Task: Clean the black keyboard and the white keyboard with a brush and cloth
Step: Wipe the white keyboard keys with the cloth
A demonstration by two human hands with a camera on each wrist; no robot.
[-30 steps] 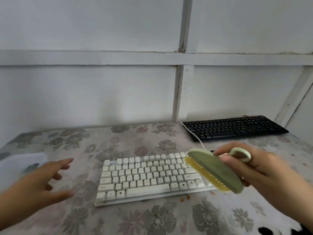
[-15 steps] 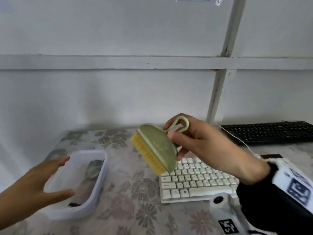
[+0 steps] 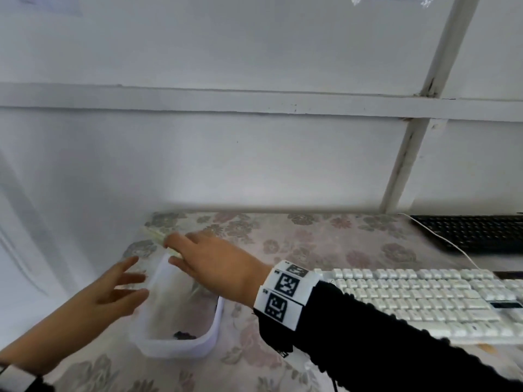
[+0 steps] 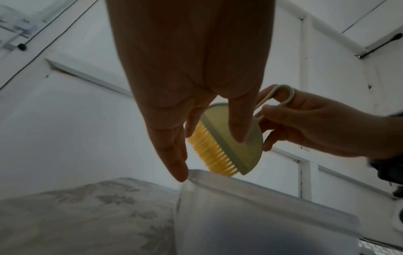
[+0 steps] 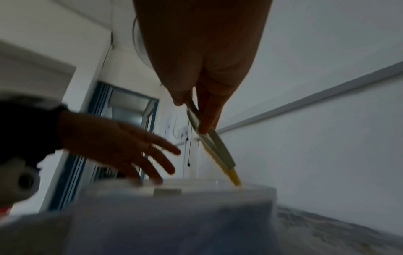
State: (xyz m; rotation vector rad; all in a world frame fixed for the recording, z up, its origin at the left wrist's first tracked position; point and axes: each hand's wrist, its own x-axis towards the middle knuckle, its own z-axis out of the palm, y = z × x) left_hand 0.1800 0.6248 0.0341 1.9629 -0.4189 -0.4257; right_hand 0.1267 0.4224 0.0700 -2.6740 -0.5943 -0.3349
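Observation:
My right hand [image 3: 209, 261] pinches the loop handle of a green brush [image 4: 250, 150] with yellow bristles [image 4: 209, 151]. It holds the brush tilted, bristle end down, just over the far rim of a translucent plastic container [image 3: 175, 346] at the table's left. In the head view the hand hides most of the brush [image 3: 158, 239]. My left hand [image 3: 119, 292] is open, its straight fingers at the container's left rim. The white keyboard [image 3: 418, 298] lies to the right under my right forearm. The black keyboard [image 3: 475, 233] sits behind it at the far right.
The table has a flowered cover [image 3: 311, 244] and stands against a white panelled wall [image 3: 254, 151]. A small dark scrap [image 3: 184, 335] lies in the container's bottom. A white cable [image 3: 441, 241] runs from the wall to the white keyboard.
My right hand has carried the brush left from above the white keyboard and lowered it to the container. The left hand has closed in on the container's side. My view has swung left.

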